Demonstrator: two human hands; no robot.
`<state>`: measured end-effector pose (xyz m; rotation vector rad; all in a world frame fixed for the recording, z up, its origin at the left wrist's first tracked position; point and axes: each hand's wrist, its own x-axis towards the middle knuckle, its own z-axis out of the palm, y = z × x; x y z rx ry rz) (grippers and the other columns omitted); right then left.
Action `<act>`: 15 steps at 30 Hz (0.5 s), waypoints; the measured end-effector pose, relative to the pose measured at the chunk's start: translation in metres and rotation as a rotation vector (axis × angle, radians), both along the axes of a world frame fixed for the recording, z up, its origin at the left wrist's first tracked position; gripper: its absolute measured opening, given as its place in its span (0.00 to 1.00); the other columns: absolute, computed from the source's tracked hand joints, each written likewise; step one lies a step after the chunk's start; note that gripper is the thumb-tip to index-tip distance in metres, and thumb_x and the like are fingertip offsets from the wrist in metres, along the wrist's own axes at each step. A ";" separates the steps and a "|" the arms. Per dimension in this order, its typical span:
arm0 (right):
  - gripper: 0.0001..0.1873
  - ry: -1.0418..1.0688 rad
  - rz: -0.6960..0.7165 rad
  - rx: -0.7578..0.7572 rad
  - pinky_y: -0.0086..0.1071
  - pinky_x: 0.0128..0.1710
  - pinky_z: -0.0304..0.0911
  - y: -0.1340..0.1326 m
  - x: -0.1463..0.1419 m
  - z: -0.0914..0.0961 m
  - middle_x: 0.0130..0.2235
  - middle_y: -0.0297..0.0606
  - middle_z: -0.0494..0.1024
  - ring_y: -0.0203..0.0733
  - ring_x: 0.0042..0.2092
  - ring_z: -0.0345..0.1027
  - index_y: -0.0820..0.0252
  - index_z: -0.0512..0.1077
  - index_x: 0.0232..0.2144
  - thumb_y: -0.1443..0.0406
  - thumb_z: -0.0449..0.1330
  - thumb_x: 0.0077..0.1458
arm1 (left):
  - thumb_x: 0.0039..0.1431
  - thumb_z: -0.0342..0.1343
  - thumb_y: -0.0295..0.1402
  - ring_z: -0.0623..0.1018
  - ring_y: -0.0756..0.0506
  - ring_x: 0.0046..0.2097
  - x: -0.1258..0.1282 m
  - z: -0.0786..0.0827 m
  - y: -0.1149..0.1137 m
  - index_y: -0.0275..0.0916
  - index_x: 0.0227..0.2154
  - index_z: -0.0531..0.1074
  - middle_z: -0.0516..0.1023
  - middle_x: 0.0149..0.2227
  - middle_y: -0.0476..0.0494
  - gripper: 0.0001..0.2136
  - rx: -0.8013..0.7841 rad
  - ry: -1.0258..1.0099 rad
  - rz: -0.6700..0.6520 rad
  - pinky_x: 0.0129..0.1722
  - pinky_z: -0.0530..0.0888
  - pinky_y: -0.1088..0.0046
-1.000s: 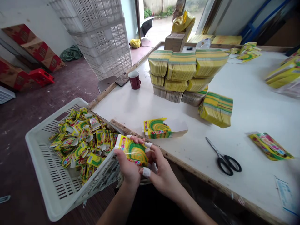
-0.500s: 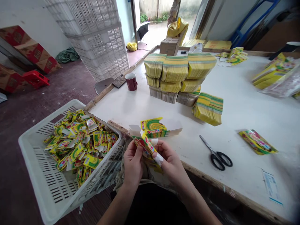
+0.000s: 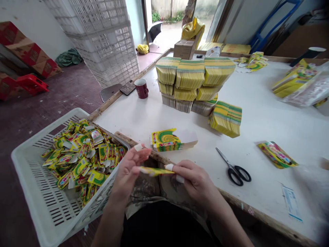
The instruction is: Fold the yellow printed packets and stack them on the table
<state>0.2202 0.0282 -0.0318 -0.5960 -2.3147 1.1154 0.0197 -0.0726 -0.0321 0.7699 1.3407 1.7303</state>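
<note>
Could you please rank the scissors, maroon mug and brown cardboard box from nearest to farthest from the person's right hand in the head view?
1. Scissors, right of the right hand.
2. Maroon mug, near the table's left edge.
3. Brown cardboard box, at the far end, behind the yellow stacks.

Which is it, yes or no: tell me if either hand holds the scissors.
No, the scissors lie untouched on the white tabletop.

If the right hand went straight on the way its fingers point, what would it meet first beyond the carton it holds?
Probably the left hand, at the far end of the blurred yellow carton that the right hand pinches, though depth is hard to judge.
</note>
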 end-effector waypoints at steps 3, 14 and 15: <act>0.16 -0.119 0.089 0.276 0.40 0.41 0.64 0.003 0.002 0.007 0.36 0.40 0.78 0.46 0.38 0.66 0.51 0.76 0.44 0.72 0.53 0.62 | 0.29 0.71 0.52 0.72 0.31 0.57 -0.011 0.018 -0.004 0.39 0.56 0.70 0.74 0.55 0.31 0.46 -0.118 0.218 -0.180 0.56 0.69 0.58; 0.28 0.202 -0.260 -0.393 0.50 0.59 0.58 -0.009 -0.011 -0.021 0.60 0.50 0.66 0.55 0.60 0.60 0.59 0.60 0.61 0.54 0.53 0.63 | 0.52 0.61 0.33 0.77 0.41 0.47 0.041 -0.014 0.007 0.42 0.60 0.48 0.73 0.50 0.38 0.36 -0.313 0.833 -0.313 0.46 0.73 0.65; 0.25 0.193 -0.202 -0.562 0.49 0.58 0.60 -0.011 -0.013 -0.025 0.57 0.48 0.70 0.54 0.58 0.64 0.59 0.66 0.57 0.53 0.51 0.64 | 0.51 0.61 0.31 0.76 0.41 0.48 0.043 -0.017 0.006 0.43 0.60 0.47 0.72 0.51 0.37 0.36 -0.271 0.868 -0.319 0.46 0.73 0.65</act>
